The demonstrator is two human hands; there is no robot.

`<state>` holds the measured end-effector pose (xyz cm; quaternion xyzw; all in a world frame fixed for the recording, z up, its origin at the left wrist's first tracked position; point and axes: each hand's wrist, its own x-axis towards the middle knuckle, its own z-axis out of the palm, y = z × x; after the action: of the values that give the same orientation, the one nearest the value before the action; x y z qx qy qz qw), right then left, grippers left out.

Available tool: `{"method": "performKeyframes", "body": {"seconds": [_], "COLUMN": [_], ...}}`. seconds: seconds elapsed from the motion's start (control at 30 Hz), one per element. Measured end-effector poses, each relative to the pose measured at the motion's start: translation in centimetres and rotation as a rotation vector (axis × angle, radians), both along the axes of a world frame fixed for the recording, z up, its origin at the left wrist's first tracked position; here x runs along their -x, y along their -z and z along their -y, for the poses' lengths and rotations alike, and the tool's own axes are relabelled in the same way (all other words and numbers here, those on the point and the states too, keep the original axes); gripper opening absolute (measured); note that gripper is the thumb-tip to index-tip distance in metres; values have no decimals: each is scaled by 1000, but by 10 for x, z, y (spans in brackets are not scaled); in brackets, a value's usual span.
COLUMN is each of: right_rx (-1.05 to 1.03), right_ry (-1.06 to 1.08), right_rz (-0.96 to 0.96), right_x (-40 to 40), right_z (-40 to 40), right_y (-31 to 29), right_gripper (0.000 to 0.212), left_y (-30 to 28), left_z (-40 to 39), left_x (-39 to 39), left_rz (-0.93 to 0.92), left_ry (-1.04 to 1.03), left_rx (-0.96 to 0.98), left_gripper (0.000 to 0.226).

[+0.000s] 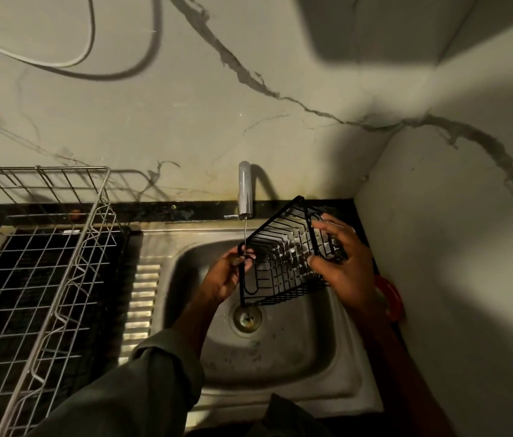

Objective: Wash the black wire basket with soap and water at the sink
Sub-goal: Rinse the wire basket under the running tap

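Note:
The black wire basket [282, 263] is held tilted over the steel sink [280, 351], just above the drain [247, 317]. My left hand [225, 275] grips its left corner wires. My right hand [345, 263] holds its right end, thumb on the near side and fingers spread over the top. A thin stream of water [245, 230] runs from the grey tap [245, 190] down onto the basket's left corner.
A large metal wire dish rack [44, 263] stands on the counter to the left. The ribbed drainboard [141, 298] lies between rack and bowl. Something red [390, 298] sits by the sink's right edge, behind my right wrist. A wall closes in the right side.

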<state>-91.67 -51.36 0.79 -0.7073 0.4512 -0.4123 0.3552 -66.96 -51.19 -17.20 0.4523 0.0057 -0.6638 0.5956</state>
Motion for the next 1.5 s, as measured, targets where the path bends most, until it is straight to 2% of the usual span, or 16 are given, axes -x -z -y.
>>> {"method": "performKeyframes", "body": {"seconds": [0.07,0.2,0.3,0.43,0.53,0.7,0.8,0.93,1.07,1.13,1.2,1.3,1.43,1.5], "right_rx": [-23,-158,-221,-324,-380,-433,-400,-343,-272,-225,-189,-127,58,168], "right_ry": [-3,44,94,85,62,60,72,57,-9,-81,-174,-315,-529,-622], "right_rz": [43,180,285,303,253,36,-58,4,-24,-51,-130,-278,-427,-510], "right_x": [4,12,19,23,18,-6,-22,-30,-36,-42,-49,-66,-88,-95], "right_z": [2,1,-1,0,3,15,19,16,15,20,26,28,23,21], "right_y": [1,15,27,38,53,72,66,58,49,53,57,52,34,39], "right_gripper": [60,62,62,71,70,70,60,51,37,42,57,72,52,50], "left_y": [-5,-15,-19,-28,-28,-26,-23,-24,-18,-12,-1,11,7,1], "left_z": [1,-9,-18,-21,-31,-63,-75,-78,-83,-90,-99,-113,-116,-109], "left_x": [0,1,0,-6,-17,-22,-20,-21,-27,-28,-25,-12,1,2], "left_rz": [15,146,76,110,141,217,289,461,457,426,447,494,463,425], "left_ry": [56,261,326,252,179,-14,-67,-27,-24,-26,-6,72,163,170], "left_rx": [26,-58,-57,-1,-16,49,65,14,-54,-107,-172,-235,-309,-351], "left_gripper": [22,37,45,42,47,34,31,29,43,52,58,52,29,29]}}
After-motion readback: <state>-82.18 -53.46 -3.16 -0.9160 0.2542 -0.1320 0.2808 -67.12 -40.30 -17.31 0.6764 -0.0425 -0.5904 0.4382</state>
